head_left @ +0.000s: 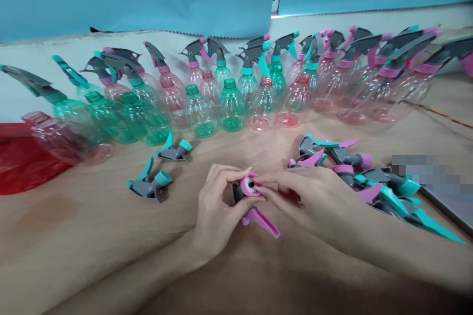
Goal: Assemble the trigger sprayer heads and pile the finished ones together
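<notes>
My left hand [221, 206] is closed around a grey and pink trigger spray head [263, 221], whose pink collar faces up toward me. Inside the collar there is a white ring with a small black centre [252, 184]. The fingertips of my right hand [306, 194] are pinched together at the collar's opening, touching its right side. Whatever they hold there is too small to make out. To the left lie two loose grey and teal spray heads [150, 187], and close by my right hand is a pile of pink and teal spray heads [388, 189].
Clear green bottles [232, 108] and pink bottles [263, 106] stand in rows at the back, several topped with spray heads. A red plastic bag [22, 157] lies far left under a tilted pink bottle. At the right edge rests a flat, blurred device [447, 197].
</notes>
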{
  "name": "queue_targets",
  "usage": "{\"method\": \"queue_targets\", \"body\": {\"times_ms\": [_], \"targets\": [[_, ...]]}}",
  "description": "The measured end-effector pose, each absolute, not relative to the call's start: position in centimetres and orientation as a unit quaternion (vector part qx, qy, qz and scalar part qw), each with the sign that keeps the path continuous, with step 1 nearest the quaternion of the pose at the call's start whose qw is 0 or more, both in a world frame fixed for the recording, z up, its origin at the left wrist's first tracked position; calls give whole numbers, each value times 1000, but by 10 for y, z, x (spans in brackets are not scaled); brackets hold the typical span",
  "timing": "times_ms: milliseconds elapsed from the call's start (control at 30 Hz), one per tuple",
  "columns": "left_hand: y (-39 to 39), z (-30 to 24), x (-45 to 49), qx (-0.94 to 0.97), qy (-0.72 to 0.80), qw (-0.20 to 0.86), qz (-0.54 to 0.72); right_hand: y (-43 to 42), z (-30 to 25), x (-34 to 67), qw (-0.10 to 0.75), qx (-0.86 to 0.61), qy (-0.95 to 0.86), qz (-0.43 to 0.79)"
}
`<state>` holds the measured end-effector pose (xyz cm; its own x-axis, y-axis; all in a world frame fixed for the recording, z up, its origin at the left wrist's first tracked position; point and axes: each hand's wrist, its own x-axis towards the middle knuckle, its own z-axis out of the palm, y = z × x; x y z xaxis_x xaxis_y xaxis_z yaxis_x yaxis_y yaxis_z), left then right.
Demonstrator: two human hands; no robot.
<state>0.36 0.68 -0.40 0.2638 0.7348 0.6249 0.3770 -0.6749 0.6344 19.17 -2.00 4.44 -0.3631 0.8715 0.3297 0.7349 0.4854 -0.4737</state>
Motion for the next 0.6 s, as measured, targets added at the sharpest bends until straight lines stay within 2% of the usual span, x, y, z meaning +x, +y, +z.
{"method": "queue_targets", "body": {"times_ms": [133,267,433,600], "targets": [[5,-4,4,778,353,170,490,-28,48,186,252,-518,-789,215],[2,-6,3,774,353,184,492,-26,48,185,260,-468,-790,298],[1,-7,2,794,323,215,468,-15,42,194,278,-421,-846,170],[3,-6,1,780,352,261,446,-8,42,201,230,-366,-899,75]]}}
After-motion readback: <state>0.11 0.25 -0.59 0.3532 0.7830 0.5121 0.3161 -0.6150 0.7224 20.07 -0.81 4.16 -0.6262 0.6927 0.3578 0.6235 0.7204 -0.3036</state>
